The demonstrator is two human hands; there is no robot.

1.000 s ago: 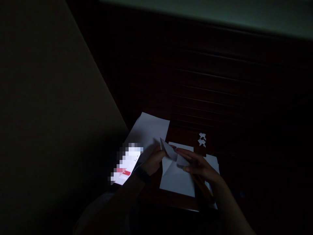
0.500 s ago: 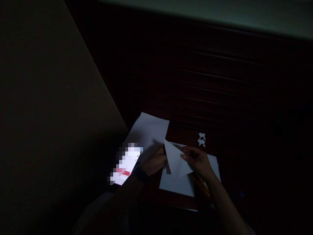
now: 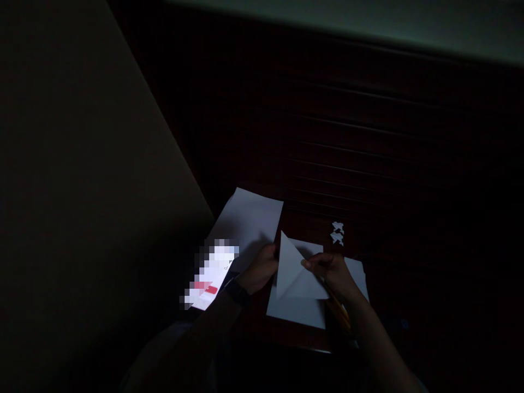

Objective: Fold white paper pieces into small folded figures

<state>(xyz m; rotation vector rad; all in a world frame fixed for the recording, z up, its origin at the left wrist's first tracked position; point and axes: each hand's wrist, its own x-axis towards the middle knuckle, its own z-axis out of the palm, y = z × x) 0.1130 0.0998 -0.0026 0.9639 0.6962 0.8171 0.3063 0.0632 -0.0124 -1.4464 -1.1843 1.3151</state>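
Note:
A white sheet of paper (image 3: pixel 292 273), folded to a triangle with a crease across it, is held up over another white sheet. My right hand (image 3: pixel 331 273) pinches it at its slanted right edge, thumb on the near face. At the paper's left edge is my left hand (image 3: pixel 262 267), with a dark band on the wrist. Its fingers are curled against that edge, and the fingertips are partly hidden. Below lies a flat white sheet (image 3: pixel 295 314) on the dark table.
A lit phone screen (image 3: pixel 210 278), partly blurred out, stands at the left before a larger white sheet (image 3: pixel 254 213). Two small folded paper pieces (image 3: pixel 337 232) lie at the back right. More paper (image 3: pixel 358 270) and a yellow-orange object (image 3: pixel 339 314) are by my right forearm. The room is dim.
The folded paper has turned and shifted slightly right, and its crease now shows. My right hand has moved a little lower. My left hand stays nearly in place.

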